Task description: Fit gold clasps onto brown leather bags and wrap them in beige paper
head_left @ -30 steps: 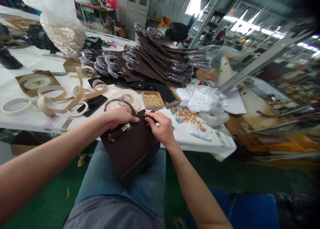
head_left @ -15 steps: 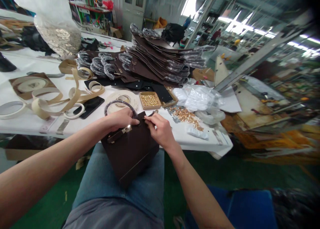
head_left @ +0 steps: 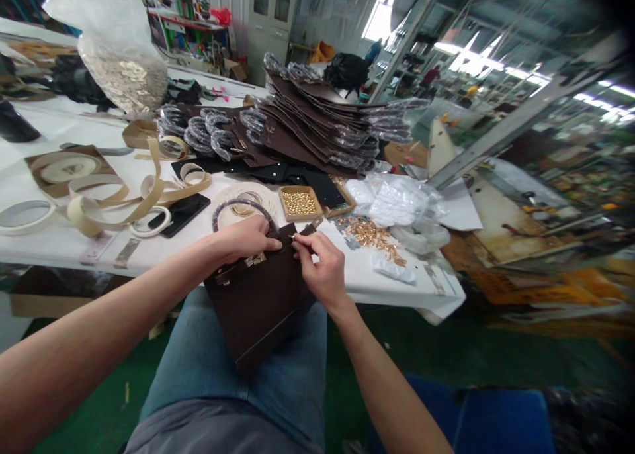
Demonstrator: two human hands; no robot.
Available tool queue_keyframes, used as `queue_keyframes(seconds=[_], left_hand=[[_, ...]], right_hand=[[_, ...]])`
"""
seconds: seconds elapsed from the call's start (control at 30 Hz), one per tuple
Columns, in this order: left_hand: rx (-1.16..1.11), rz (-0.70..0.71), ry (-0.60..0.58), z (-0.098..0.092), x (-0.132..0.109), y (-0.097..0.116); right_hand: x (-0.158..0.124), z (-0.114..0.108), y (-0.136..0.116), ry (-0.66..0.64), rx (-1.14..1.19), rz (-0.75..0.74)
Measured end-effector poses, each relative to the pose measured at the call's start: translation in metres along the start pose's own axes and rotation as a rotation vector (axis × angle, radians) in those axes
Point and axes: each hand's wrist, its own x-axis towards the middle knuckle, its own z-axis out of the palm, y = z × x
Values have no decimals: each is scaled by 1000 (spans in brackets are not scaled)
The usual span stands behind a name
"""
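Apparently at the step of setting a small gold-coloured metal piece (head_left: 292, 237) near the top edge of a dark brown handbag (head_left: 262, 302). Pinched between thumb and fingertips of the right hand (head_left: 322, 259); too small and too covered to tell a screw from a stud. Laid over the upper part beside the handle (head_left: 243, 204), thumb along the front face and the other fingers curled in: the left hand (head_left: 251, 237), seemingly gripping and bracing the bag. Close together, with only a narrow strip of brown material between.

Called for next, by judgement: a firm brace from the left, a fine, straight push or twist from the right, and no slip across the finish.

Propped at a slant over the jeans-clad thighs (head_left: 193, 368), upper end by the edge of the white-covered table (head_left: 163, 249). Smooth and plain on the broad face, crossed low down by a pale straight line (head_left: 265, 337). Fitted with an arched, plastic-wrapped handle and, below the left hand, a shiny gold-coloured clasp (head_left: 255, 261). Just beyond, on the table: a cardboard box (head_left: 303, 218) of gold-coloured studs (head_left: 299, 204), and near it a loose heap of gold-coloured metal fittings (head_left: 370, 232).
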Motion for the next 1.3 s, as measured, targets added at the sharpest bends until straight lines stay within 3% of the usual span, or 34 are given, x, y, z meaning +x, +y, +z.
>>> queue_keyframes(seconds=[0.13, 0.27, 0.43, 0.67, 0.8, 1.03, 1.3], left_hand=[[-91, 17, -6, 12, 2, -5], [-25, 30, 12, 17, 1, 6], [97, 9, 44, 12, 0, 18], [99, 43, 20, 0, -4, 28], [67, 44, 12, 1, -5, 24], [-29, 48, -47, 9, -1, 4], [-31, 19, -28, 16, -2, 5]], right_hand=[[2, -8, 3, -93, 8, -22], [2, -13, 1, -112, -80, -13], [-3, -12, -4, -65, -162, -60], [-3, -10, -7, 122, -38, -11], [-8, -7, -7, 162, 4, 21], [-12, -15, -5, -1, -67, -18], [-6, -25, -6, -135, -62, 24]])
